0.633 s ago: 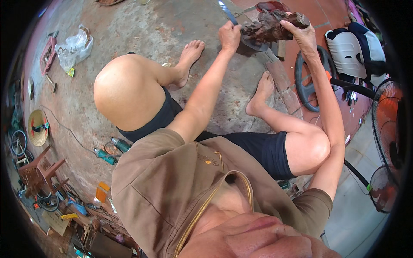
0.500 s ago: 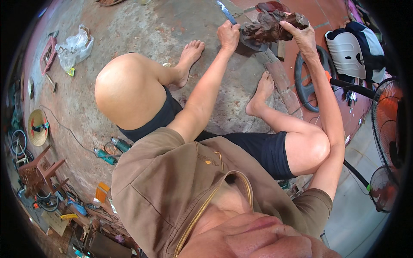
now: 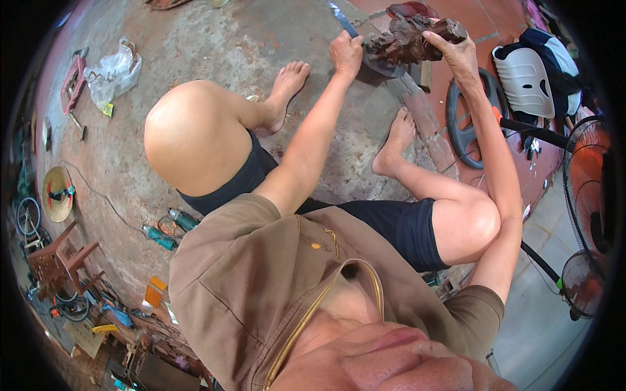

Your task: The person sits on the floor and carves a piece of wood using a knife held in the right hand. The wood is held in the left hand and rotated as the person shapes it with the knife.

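My left hand (image 3: 346, 55) is closed around a slim blue tool (image 3: 343, 21), which points up and away; its exact kind is hard to make out. Beside it lies a dark brown carved wooden figure (image 3: 401, 44) with knobbly relief, tilted on its side. My right hand (image 3: 458, 55) grips the right end of the carving, thumb on top and the other fingers mostly hidden behind it. A dark round block (image 3: 381, 65) sits under the carving's left end. Both arms reach forward between my bent knees.
A black steering-wheel-like ring (image 3: 452, 124) lies on the red tiles. A white-and-black bag-like item (image 3: 525, 78) and a fan (image 3: 580, 189) are at right. Left are a plastic bag (image 3: 116, 75), a hammer (image 3: 79, 126), a straw hat (image 3: 59, 194) and green power tools (image 3: 160, 237).
Both hands keep their grips in nearly the same place. The tip of the blue tool has shifted very slightly left.
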The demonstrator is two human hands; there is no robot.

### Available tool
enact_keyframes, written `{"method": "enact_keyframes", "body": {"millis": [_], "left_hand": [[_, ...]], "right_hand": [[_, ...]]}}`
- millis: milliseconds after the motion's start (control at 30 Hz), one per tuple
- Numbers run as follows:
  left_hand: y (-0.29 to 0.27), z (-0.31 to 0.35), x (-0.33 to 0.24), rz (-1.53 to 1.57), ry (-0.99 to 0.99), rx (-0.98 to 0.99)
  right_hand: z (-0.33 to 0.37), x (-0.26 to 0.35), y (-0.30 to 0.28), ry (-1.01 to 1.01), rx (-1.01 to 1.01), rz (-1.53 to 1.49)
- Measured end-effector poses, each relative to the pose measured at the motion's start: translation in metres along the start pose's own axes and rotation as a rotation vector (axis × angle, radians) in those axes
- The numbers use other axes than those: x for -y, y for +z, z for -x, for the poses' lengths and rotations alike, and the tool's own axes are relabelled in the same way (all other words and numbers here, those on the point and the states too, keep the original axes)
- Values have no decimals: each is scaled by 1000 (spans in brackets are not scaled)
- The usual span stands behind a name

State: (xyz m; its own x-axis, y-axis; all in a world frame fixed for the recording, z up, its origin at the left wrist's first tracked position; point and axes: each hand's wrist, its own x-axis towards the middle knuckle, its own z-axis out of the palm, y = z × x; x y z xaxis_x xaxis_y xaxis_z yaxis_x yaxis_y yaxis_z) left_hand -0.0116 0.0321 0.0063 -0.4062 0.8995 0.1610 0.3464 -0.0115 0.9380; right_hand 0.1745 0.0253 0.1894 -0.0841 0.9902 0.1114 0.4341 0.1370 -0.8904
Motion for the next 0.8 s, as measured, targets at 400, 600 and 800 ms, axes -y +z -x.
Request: {"method": "enact_keyframes", "body": {"millis": [400, 600, 800], "left_hand": [[-2, 2, 0, 13, -1, 42], [-2, -8, 18, 290, -223, -19], [0, 10, 4, 137, -89, 97]], "right_hand": [[1, -3, -1, 13, -14, 6], [0, 0, 2, 17, 10, -28], [-3, -19, -6, -23, 13, 9]]}}
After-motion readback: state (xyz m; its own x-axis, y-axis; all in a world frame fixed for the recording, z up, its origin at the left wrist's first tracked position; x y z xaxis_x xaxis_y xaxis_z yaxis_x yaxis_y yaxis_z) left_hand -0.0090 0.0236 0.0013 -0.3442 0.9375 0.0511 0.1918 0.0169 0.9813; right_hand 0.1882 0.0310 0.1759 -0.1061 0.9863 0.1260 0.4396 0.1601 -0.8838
